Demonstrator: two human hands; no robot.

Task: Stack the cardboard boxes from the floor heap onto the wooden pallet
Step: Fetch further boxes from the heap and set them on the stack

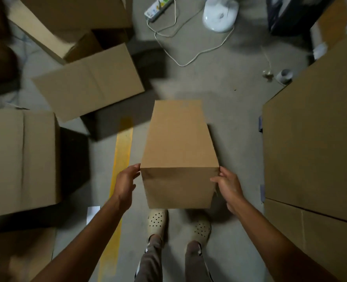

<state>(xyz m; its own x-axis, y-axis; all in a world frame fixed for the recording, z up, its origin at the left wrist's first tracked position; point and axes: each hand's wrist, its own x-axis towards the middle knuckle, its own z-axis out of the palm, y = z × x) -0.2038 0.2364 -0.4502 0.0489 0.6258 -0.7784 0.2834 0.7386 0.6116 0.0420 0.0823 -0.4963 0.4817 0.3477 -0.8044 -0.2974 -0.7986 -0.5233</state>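
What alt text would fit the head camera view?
Two bare hands, left hand and right hand, hold a closed cardboard box by its sides above a concrete floor. More cardboard boxes lie around.

Blurred, perhaps tilted, far-left cartons (52,27)

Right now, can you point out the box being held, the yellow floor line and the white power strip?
held box (179,135), head view, middle of its top face
yellow floor line (121,157), head view, stretch left of the box
white power strip (158,8), head view, middle of its body
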